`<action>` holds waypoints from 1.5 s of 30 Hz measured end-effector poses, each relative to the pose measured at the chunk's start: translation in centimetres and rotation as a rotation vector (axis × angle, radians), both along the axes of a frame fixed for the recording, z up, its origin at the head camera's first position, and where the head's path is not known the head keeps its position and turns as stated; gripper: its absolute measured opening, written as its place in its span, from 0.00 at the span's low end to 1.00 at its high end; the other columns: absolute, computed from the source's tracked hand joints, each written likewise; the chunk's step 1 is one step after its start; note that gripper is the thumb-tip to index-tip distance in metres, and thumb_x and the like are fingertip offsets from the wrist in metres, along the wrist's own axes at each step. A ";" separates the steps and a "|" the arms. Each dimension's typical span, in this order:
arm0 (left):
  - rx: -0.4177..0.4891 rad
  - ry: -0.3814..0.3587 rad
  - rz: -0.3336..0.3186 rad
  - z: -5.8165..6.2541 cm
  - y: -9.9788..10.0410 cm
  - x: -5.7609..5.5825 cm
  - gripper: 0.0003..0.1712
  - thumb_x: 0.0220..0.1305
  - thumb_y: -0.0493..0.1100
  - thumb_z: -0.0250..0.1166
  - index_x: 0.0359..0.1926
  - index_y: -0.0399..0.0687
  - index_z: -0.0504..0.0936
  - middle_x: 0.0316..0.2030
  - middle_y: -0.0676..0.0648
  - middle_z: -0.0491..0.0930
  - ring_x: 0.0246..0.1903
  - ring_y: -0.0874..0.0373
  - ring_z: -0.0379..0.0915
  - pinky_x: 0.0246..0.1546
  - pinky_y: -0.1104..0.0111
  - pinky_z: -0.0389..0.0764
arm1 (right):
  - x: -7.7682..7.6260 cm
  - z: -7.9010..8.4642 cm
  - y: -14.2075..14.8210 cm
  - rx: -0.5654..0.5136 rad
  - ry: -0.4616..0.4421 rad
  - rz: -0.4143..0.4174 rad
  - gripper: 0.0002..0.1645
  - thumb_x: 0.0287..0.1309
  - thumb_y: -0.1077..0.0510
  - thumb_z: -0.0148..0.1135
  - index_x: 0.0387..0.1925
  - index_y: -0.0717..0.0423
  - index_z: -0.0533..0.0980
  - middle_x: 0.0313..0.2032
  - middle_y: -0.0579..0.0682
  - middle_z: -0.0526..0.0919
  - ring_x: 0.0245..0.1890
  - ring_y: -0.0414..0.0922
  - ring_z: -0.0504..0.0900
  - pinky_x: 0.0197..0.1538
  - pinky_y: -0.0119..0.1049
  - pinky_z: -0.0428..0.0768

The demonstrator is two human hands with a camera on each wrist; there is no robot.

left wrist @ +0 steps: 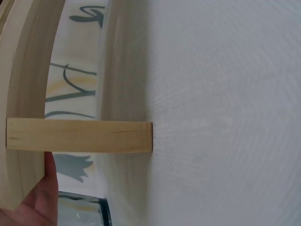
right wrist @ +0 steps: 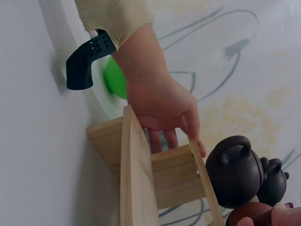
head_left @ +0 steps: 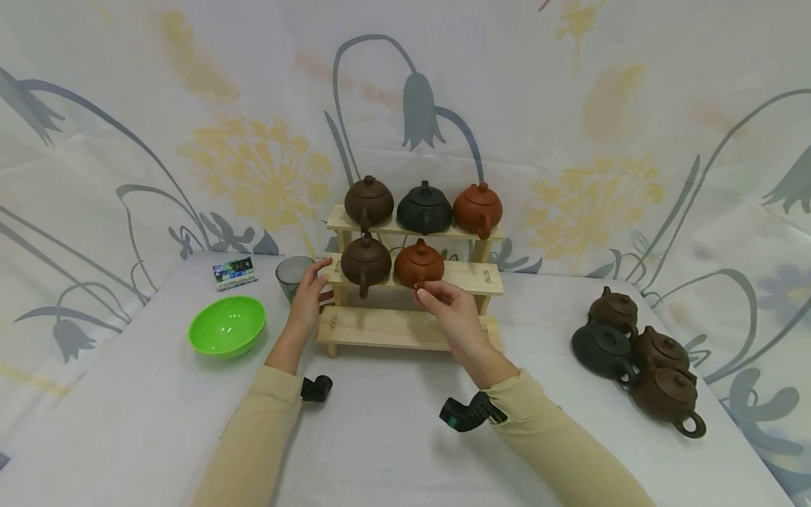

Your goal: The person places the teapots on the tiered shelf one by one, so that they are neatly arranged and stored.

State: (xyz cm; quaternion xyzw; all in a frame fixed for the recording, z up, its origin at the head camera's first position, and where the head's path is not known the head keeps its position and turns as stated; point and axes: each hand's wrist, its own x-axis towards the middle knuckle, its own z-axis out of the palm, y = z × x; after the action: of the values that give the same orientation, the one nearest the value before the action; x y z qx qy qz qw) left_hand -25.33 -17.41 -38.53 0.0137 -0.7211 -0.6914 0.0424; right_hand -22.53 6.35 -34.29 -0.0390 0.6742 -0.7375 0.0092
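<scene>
A three-tier wooden shelf (head_left: pixel 380 325) stands in the middle of the table. My left hand (head_left: pixel 305 303) grips its left end at the middle tier; in the right wrist view that hand (right wrist: pixel 162 101) has its fingers around the side board. At the middle tier's centre sits a reddish-brown teapot (head_left: pixel 419 262), its handle pinched between the thumb and fingers of my right hand (head_left: pixel 457 317). Beside it on the left stands a dark brown teapot (head_left: pixel 365 259). The top tier bears a brown teapot (head_left: pixel 369 201), a black teapot (head_left: pixel 424 208) and an orange-red teapot (head_left: pixel 478 208).
Several dark teapots cluster at the table's right, among them a black one (head_left: pixel 600 350) and a brown one (head_left: pixel 665 396). To the left are a green bowl (head_left: pixel 227 327), a small patterned box (head_left: pixel 234 273) and a grey glass cup (head_left: pixel 291 273), close by my left hand.
</scene>
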 end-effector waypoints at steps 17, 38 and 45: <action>0.008 -0.002 0.006 0.1 -0.1 0.1 0.25 0.74 0.47 0.38 0.69 0.52 0.56 0.65 0.38 0.58 0.57 0.37 0.64 0.54 0.50 0.65 | 1.1 -0.8 2.4 0.013 0.034 0.026 0.20 0.58 0.70 0.58 0.52 0.70 0.71 0.46 0.61 0.77 0.38 0.40 0.81 0.47 0.37 0.77; -0.021 0.000 -0.005 -0.1 -0.1 0.1 0.25 0.74 0.48 0.37 0.69 0.52 0.56 0.65 0.38 0.58 0.58 0.36 0.63 0.55 0.50 0.64 | 3.4 -2.1 10.9 0.075 0.033 -0.137 0.21 0.59 0.62 0.60 0.53 0.68 0.70 0.38 0.46 0.80 0.38 0.37 0.80 0.46 0.30 0.76; -0.017 0.005 -0.015 -0.2 -0.1 0.1 0.25 0.74 0.49 0.37 0.69 0.53 0.56 0.65 0.39 0.58 0.58 0.37 0.62 0.56 0.49 0.62 | 2.7 -5.3 15.5 0.062 0.077 -0.159 0.23 0.57 0.58 0.64 0.52 0.62 0.73 0.43 0.54 0.80 0.43 0.46 0.81 0.45 0.32 0.77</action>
State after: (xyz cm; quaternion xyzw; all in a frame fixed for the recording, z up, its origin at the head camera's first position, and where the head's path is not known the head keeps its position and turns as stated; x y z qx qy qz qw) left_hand -25.26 -17.50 -38.70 0.0059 -0.7270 -0.6855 0.0391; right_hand -19.79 21.83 -39.63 -0.0135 0.6976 -0.7126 -0.0742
